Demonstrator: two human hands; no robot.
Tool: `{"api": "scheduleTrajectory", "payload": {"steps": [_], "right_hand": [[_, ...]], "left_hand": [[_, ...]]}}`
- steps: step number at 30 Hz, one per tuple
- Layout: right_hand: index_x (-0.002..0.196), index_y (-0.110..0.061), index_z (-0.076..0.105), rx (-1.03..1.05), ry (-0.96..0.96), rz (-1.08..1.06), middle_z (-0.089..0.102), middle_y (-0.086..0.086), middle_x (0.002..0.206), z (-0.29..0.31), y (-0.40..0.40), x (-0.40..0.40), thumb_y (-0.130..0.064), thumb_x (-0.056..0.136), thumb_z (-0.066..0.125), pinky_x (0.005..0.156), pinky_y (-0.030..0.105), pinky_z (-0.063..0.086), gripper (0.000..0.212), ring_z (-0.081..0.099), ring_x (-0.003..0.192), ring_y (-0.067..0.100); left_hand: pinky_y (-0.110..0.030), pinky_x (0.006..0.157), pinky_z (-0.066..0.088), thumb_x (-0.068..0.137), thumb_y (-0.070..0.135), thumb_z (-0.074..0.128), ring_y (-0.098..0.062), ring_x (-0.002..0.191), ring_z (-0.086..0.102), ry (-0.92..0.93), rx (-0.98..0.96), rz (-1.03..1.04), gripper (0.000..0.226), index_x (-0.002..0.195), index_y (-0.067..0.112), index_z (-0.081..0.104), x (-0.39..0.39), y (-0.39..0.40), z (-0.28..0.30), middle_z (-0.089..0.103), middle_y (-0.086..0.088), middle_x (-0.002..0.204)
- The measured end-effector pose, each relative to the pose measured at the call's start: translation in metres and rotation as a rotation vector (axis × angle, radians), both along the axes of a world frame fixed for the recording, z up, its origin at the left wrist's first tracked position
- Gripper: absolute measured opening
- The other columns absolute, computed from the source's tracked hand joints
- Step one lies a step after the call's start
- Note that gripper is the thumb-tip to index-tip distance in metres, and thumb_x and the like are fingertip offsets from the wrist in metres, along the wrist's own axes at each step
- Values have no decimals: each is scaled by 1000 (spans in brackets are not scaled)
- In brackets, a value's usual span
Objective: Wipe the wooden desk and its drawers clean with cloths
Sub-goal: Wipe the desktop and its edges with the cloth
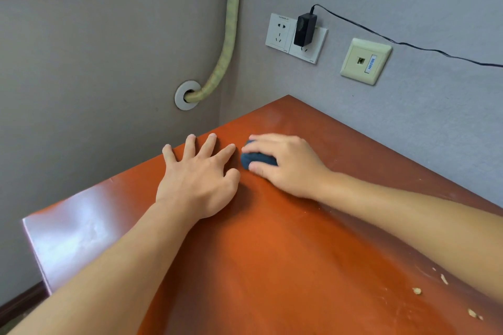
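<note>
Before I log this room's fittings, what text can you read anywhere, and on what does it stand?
"BELDEN": blue label on the data jack plate, read sideways, slightly blurred.
Small print along the top of the left power socket: too small to read.
Tiny marks at the sockets' lower corners: unreadable.
Black adapter, desk, blue cloth: no text visible.

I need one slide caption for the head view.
Right hand grips dark blue cloth on reddish-brown wooden desk; left hand rests flat.

Office/dorm rm: wooden desk (272,253), wall sockets (295,37), network port (365,60).
</note>
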State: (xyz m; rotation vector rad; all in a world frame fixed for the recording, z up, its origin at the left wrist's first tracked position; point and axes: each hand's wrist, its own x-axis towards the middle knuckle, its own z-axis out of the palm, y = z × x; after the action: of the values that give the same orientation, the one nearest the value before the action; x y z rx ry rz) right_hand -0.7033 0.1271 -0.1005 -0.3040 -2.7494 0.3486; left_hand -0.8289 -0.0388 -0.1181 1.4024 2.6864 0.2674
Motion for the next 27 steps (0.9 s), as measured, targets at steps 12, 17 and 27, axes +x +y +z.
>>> {"api": "scheduleTrajectory", "payload": {"steps": [12, 17, 27], "right_hand": [[128, -32, 67, 117, -123, -365, 68, -4, 128, 16, 66, -21, -39, 97, 62, 97, 40, 48, 32, 61, 118, 23], [129, -34, 68, 101, -63, -13, 60, -5, 144, 4, -14, 20, -42, 94, 63, 107, 36, 43, 36, 53, 135, 13], [134, -30, 64, 63, -124, -540, 67, -1, 133, 18, 109, 30, -41, 99, 62, 98, 40, 50, 36, 61, 120, 26]], "left_hand": [[-66, 123, -5, 86, 64, 8, -29, 160, -6, -6, 2, 2, 79, 162, 46, 15, 1, 1, 0, 4, 5, 174], [-66, 123, -4, 95, 65, 16, -30, 160, -6, 22, 2, 3, 71, 163, 45, 13, 0, 2, -2, 3, 5, 174], [-66, 123, -1, 89, 72, 12, -30, 160, -4, 45, 7, 5, 77, 162, 46, 13, 0, 2, -4, 4, 5, 174]]}}
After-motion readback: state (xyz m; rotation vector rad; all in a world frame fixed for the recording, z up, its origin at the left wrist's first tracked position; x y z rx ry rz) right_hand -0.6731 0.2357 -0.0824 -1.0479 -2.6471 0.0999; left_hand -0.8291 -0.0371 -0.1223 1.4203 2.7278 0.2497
